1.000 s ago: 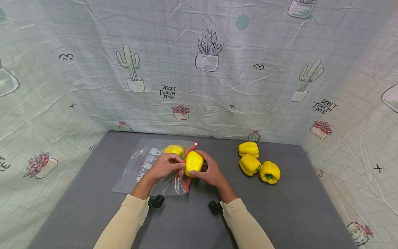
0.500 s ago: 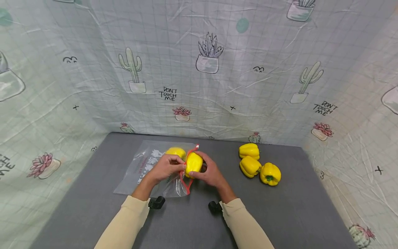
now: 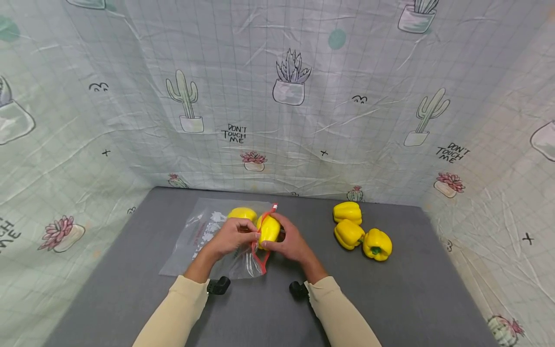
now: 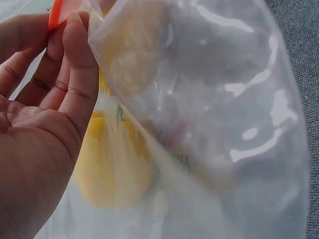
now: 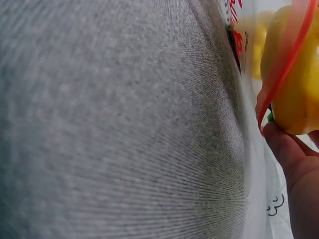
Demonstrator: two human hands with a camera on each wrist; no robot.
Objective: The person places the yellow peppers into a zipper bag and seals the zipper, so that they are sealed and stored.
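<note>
A clear zip bag (image 3: 186,250) with a red zip edge (image 3: 262,264) lies on the grey table, its mouth facing right. One yellow bell pepper (image 3: 243,213) is inside it, seen blurred through the plastic in the left wrist view (image 4: 113,164). My left hand (image 3: 234,237) pinches the bag's red-edged mouth between thumb and fingers. At that mouth my right hand (image 3: 292,241) grips a second yellow bell pepper (image 3: 270,228), which is partly inside. In the right wrist view the red edge crosses in front of this held pepper (image 5: 299,84).
Three more yellow bell peppers stand in a group at the right: a back one (image 3: 347,212), a middle one (image 3: 349,234) and a front one (image 3: 376,244). A cactus-printed curtain (image 3: 321,120) encloses the grey table (image 3: 416,289) at the back and sides.
The right hand has moved the held pepper slightly left, further into the bag's mouth. The left hand keeps its pinch on the edge. The whole view has shifted slightly.
</note>
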